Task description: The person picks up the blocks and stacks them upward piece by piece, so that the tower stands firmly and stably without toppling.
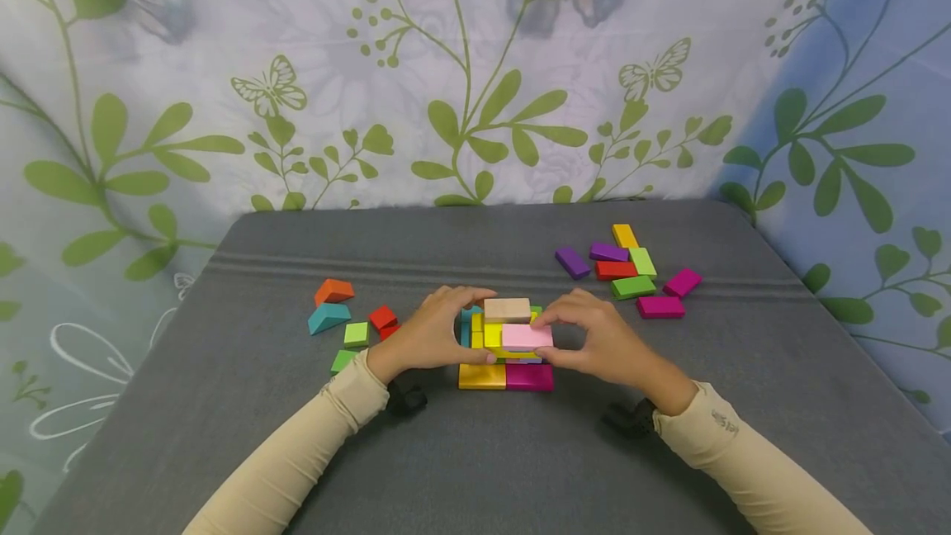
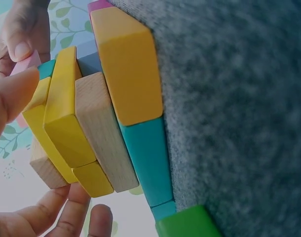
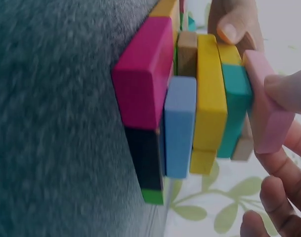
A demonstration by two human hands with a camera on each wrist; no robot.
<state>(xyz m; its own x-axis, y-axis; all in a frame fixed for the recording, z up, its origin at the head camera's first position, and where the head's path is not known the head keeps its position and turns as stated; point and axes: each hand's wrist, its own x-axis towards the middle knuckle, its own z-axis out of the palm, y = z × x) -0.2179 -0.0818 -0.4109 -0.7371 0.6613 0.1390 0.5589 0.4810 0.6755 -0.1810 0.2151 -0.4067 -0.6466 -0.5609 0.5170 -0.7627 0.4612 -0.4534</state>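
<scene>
A low layered stack of coloured wooden blocks stands mid-table. My right hand (image 1: 605, 337) pinches a pink block (image 1: 527, 337) between thumb and fingers, at the top front of the stack. In the right wrist view that block lies against the outer face of a teal block (image 3: 236, 94). At the stack's left side my left hand (image 1: 431, 329) spans an upper yellow block (image 2: 43, 131), thumb at its near end and fingertips around the far end. Beside the pink block, a plain wood block (image 1: 508, 310) lies on top. An orange-yellow block (image 1: 481, 376) and a magenta block (image 1: 530, 376) form the base's front.
Left of the stack lie an orange block (image 1: 334, 291), a teal triangle (image 1: 328, 318), light green blocks (image 1: 357, 334) and red blocks (image 1: 382, 318). At the back right are loose purple (image 1: 572, 262), red (image 1: 615, 270), green (image 1: 633, 286) and magenta blocks (image 1: 660, 307). A patterned cloth (image 1: 475, 130) hangs behind.
</scene>
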